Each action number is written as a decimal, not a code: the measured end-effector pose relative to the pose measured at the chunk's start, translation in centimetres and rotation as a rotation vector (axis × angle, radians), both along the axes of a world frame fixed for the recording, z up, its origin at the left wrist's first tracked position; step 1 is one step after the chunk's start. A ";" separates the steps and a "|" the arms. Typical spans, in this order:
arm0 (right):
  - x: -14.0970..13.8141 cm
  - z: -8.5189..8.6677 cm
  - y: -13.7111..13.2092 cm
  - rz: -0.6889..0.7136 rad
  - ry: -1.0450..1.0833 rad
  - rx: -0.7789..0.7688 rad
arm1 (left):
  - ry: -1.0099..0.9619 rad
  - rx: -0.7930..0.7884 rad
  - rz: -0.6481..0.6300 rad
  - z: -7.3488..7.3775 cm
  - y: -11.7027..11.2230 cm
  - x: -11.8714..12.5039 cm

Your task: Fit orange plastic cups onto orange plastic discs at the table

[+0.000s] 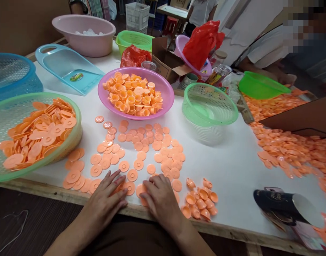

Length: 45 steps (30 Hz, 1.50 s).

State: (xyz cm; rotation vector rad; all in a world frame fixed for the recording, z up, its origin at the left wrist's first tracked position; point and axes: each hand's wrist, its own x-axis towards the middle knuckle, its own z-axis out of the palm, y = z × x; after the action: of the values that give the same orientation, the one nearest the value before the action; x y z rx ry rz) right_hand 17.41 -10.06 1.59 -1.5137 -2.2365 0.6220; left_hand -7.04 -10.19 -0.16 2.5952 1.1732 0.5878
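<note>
Many flat orange discs, like toy saucers (138, 164), lie spread over the white tabletop before me. My left hand (109, 195) rests palm down at the near edge, fingers stretched out over a few of them. Close by, my right hand (160, 193) touches saucers with its fingers apart and slightly bent. I see nothing gripped in either. To the right of that hand sits a small heap of orange toy cups (201, 200). Beyond the saucers, a pink basin (169, 97) holds more cups. At the left, a pale green basket (79, 124) is filled with saucers.
A green basket (211, 106) stands right of the basin. Behind are a blue scoop (69, 71), a cardboard box (163, 64) and a red bag (201, 44). A dark paper cup (275, 202) lies at right. A person (269, 49) is beside a large orange pile (291, 149).
</note>
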 end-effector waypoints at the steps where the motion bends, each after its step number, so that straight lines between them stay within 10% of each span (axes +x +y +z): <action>1: -0.7 0.0 0.0 -0.004 -0.016 -0.031 | 0.002 0.013 -0.003 -0.1 -0.1 0.0; 7: -1.4 0.3 0.3 -0.094 0.194 -0.121 | -0.091 0.053 0.131 0.2 -0.6 -2.2; 14: -0.7 0.1 1.0 0.048 0.171 0.118 | -0.145 0.072 0.438 0.7 -1.8 -6.7; 22: -5.2 0.3 2.2 0.356 0.086 0.041 | -0.036 0.052 0.412 0.0 -3.0 -6.9; 32: -9.7 -0.1 4.5 0.350 -0.022 0.002 | 0.184 -0.007 0.378 0.0 -2.2 -6.9; 45: -11.9 0.1 3.6 0.261 -0.049 -0.082 | -0.008 0.043 0.387 0.0 -2.8 -9.8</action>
State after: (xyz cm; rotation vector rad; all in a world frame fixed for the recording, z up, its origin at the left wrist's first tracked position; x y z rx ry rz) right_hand 5.54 -6.44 1.68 -1.2958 -2.4978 0.7685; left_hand -16.84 -12.98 -0.20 2.4066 1.6925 0.7019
